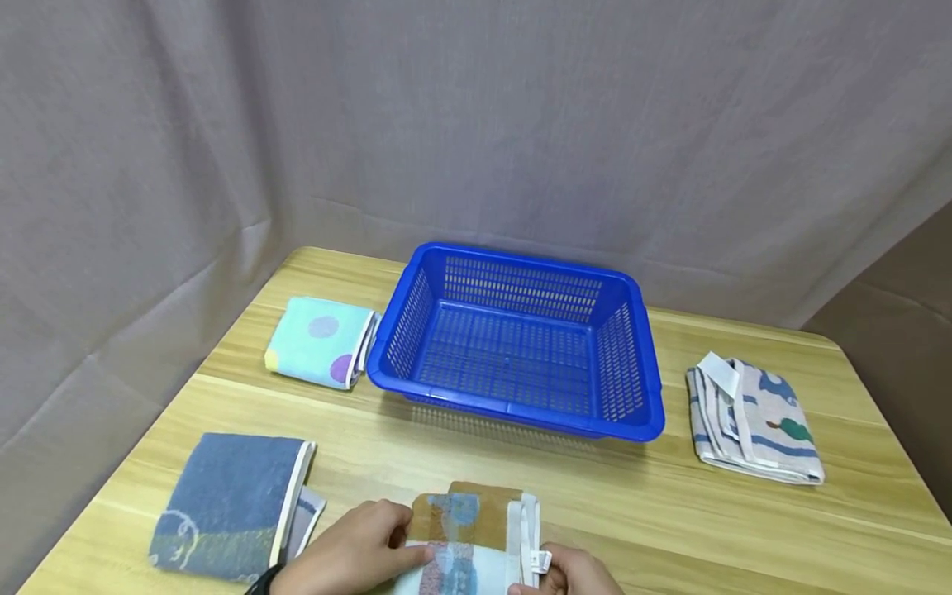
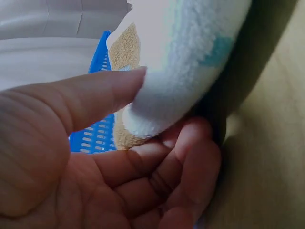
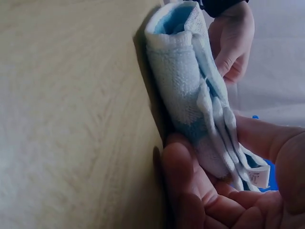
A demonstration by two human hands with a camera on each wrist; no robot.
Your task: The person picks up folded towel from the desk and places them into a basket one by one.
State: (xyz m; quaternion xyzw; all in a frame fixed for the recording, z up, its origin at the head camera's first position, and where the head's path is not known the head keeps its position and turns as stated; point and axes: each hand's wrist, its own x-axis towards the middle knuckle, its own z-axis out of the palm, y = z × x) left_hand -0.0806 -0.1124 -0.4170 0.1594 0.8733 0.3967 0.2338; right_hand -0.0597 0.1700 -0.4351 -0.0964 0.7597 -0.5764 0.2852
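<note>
A folded towel [image 1: 464,537] in brown, white and blue lies at the front of the table, partly cut off by the head view's lower edge. My left hand [image 1: 360,545] grips its left side, thumb on top and fingers curled beneath, as the left wrist view shows with the towel's white fold [image 2: 162,90]. At the right edge, near a small white label [image 1: 540,562], my right hand [image 1: 576,572] holds the layered hems [image 3: 221,129] between thumb and fingers. The towel's underside is mostly hidden.
Behind the towel stands an empty blue plastic basket [image 1: 513,411]. Left of it is a light-blue dotted folded towel [image 1: 316,339]; a dark-blue folded towel [image 1: 230,487] lies front left. A grey patterned folded towel [image 1: 777,421] sits right. Grey cloth [image 1: 521,124] hangs behind the table.
</note>
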